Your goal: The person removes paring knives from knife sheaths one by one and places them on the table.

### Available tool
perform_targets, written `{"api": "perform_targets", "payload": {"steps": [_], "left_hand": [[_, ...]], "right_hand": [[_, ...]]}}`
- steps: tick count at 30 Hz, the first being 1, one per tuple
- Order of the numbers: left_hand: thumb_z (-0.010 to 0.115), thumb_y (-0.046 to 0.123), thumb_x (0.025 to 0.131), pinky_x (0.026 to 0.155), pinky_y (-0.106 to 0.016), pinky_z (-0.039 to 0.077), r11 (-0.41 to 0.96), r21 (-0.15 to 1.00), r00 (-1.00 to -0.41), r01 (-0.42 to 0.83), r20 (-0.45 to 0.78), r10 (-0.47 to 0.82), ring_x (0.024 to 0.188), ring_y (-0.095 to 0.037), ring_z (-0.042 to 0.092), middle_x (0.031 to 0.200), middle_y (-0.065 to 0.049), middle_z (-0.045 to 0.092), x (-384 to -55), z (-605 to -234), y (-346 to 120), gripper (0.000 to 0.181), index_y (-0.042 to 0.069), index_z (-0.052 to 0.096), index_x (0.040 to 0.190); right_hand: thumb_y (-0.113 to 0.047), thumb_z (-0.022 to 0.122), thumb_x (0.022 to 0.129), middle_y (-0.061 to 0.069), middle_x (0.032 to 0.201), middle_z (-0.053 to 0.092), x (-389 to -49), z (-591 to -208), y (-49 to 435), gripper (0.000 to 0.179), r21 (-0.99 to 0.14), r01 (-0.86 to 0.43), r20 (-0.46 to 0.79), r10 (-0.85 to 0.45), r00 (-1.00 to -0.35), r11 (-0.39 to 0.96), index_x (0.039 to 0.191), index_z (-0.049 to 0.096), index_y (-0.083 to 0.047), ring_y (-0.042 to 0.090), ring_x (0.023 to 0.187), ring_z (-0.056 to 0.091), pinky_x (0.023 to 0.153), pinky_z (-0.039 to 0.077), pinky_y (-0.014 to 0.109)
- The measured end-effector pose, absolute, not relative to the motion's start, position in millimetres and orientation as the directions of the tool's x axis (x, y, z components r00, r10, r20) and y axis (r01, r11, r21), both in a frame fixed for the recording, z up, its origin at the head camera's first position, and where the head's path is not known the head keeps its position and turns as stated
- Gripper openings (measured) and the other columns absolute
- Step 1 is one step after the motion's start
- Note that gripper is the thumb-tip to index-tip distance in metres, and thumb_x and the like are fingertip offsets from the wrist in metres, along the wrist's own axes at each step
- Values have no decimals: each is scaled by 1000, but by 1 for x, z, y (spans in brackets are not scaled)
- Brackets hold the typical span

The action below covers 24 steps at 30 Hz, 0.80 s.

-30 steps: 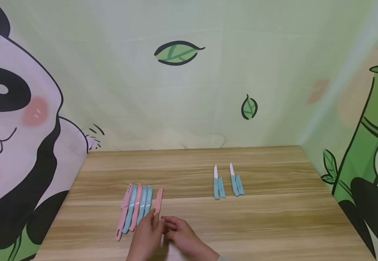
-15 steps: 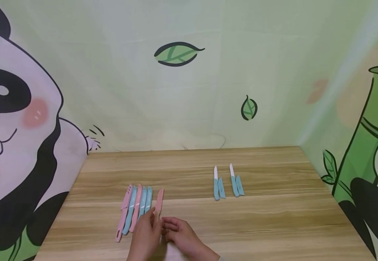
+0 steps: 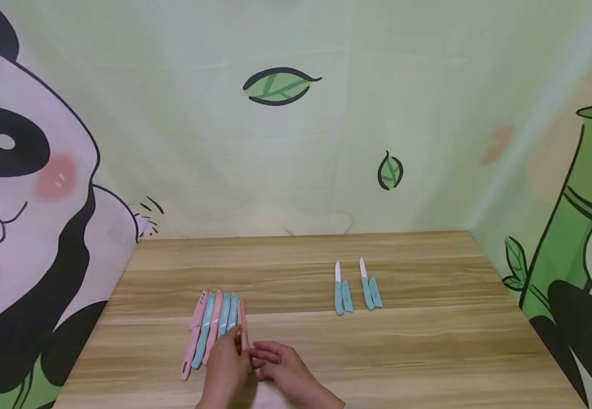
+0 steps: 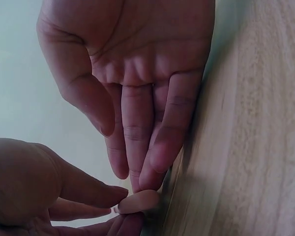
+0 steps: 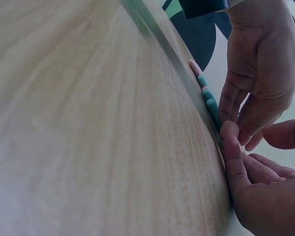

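In the head view my left hand (image 3: pixel 225 363) pinches the handle of a pink sheathed knife (image 3: pixel 242 321), its tip pointing away from me. The left wrist view shows the rounded handle end (image 4: pixel 139 201) between thumb and fingers. My right hand (image 3: pixel 290 369) is just to the right, palm turned toward the knife. Its fingers are loosely extended and the fingertips reach the handle end. Left of the held knife lies a row of sheathed knives: a pink one (image 3: pixel 192 335) with a slotted sheath, a blue one (image 3: pixel 204 332), another pink one (image 3: pixel 215 324), and two blue ones, partly behind my left hand.
Farther back on the right of the wooden table (image 3: pixel 403 363) lie two bare-bladed blue-handled knives (image 3: pixel 339 295) (image 3: pixel 367 289), each with a blue sheath (image 3: pixel 347 296) (image 3: pixel 375 292) alongside. A printed panda cloth (image 3: pixel 199 142) stands behind the table.
The pink knife has swung left, close against the row of knives, and now looks narrower, as if turned on edge. My left hand has shifted slightly; the right hand has barely moved.
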<state>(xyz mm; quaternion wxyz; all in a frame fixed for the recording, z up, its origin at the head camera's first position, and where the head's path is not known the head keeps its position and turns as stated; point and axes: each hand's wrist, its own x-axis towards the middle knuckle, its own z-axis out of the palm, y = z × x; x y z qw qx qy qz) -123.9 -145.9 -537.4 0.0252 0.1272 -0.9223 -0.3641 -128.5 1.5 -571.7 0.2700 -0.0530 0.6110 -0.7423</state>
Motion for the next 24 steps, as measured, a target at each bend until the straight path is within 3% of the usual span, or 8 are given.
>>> {"api": "perform_targets", "payload": {"steps": [13, 24], "left_hand": [[72, -1, 85, 93, -58, 54, 713, 672, -968, -198, -20, -250, 109, -36, 67, 116, -22, 72, -124, -538, -147, 53, -9, 60, 136], [72, 1, 87, 89, -54, 54, 700, 677, -963, -226, -48, -264, 102, -32, 67, 115, -19, 72, -122, -537, -146, 57, -5, 57, 141]], "right_hand": [[12, 61, 87, 19, 137, 67, -127, -568, 4, 56, -933, 344, -261, -464, -847, -102, 142, 56, 5, 21, 115, 70, 90, 61, 29], [11, 59, 90, 20, 136, 67, -127, -569, 4, 52, -932, 343, -257, -459, -850, -114, 141, 56, 5, 24, 117, 70, 92, 61, 32]]}}
